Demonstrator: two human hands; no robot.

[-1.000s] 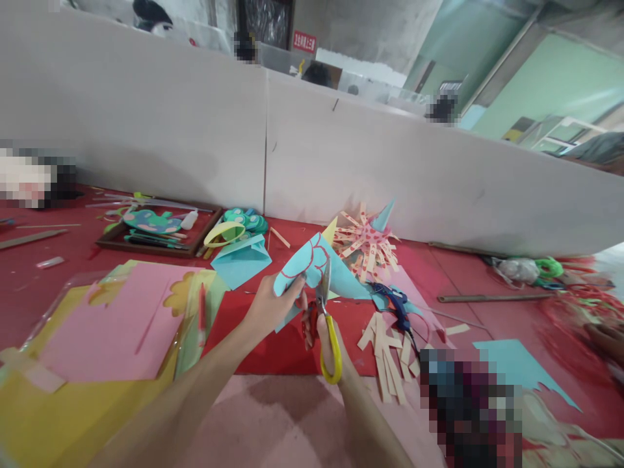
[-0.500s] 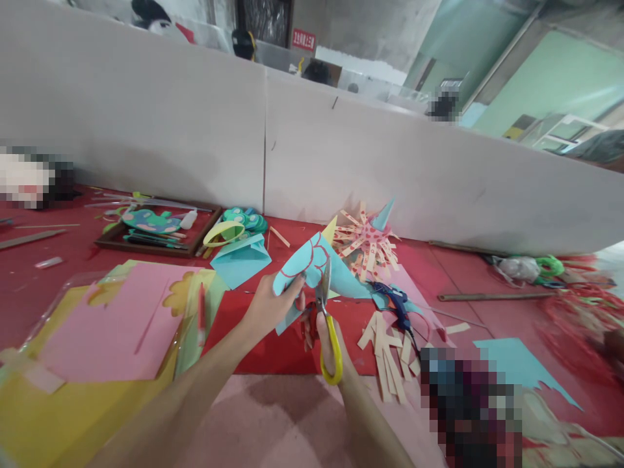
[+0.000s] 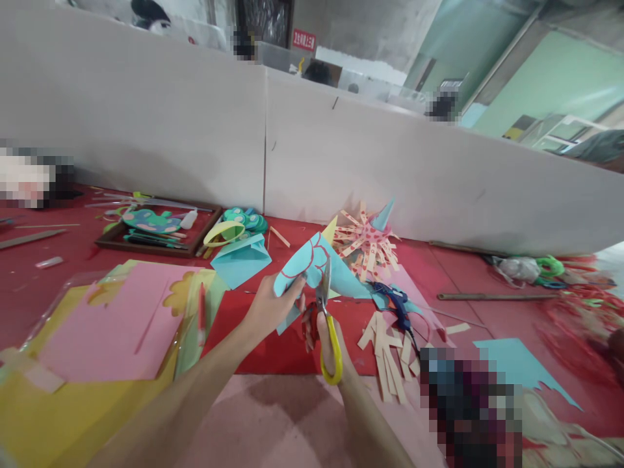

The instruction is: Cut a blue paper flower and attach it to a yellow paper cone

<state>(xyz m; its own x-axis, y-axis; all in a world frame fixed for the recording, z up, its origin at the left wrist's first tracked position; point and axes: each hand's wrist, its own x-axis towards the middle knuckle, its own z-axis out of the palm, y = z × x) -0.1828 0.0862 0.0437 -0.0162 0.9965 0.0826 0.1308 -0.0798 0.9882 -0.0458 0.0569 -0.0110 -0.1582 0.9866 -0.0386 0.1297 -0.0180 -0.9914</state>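
Note:
My left hand point(image 3: 275, 301) is closed on a sheet of light blue paper point(image 3: 305, 260) with curved red lines drawn on it, raised over the table. In my right hand point(image 3: 327, 338) is a pair of scissors point(image 3: 331, 357) with yellow handles, its blades pointing up at the right side of the drawn outline. The blades touch or overlap the paper; whether they are parted is hard to tell. Beneath both hands lies a red sheet point(image 3: 258, 354). A blue hot glue gun point(image 3: 397, 302) rests just right of the scissors, beside several pale strips point(image 3: 385, 364).
Pink paper point(image 3: 117, 325) and a red pen point(image 3: 201, 312) lie on the left. Behind stand a brown tray point(image 3: 141, 250) and a spiky pink paper craft point(image 3: 365, 240). Cut blue paper point(image 3: 524, 364) is at right. A white partition point(image 3: 195, 130) runs along the back.

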